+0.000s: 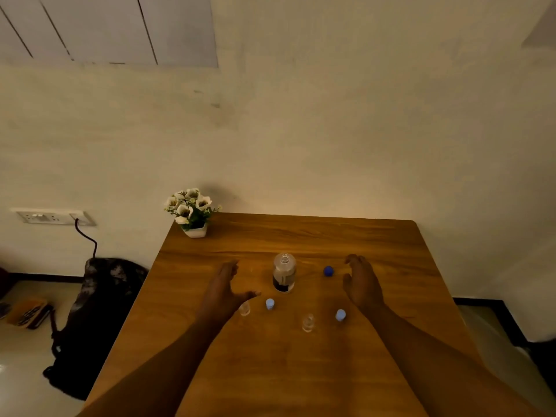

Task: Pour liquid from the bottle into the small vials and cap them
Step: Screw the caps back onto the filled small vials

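Note:
A clear bottle point(284, 272) stands uncapped in the middle of the wooden table point(301, 371), with dark liquid low inside it. Its dark blue cap point(328, 270) lies to its right. Two small clear vials stand open nearer to me: one point(245, 309) partly behind my left thumb, the other point(308, 322) further right. Two light blue vial caps lie beside them, one point(270, 303) between the vials and one point(340, 315) to the right. My left hand point(224, 291) hovers left of the bottle with fingers spread, holding nothing. My right hand point(361, 282) hovers right of the blue cap, relaxed and holding nothing.
A small white pot of white flowers point(192, 213) stands at the table's far left corner. The table's far edge meets the wall. A dark bag point(93, 311) sits on the floor to the left, under a wall socket point(54, 217) with a cable.

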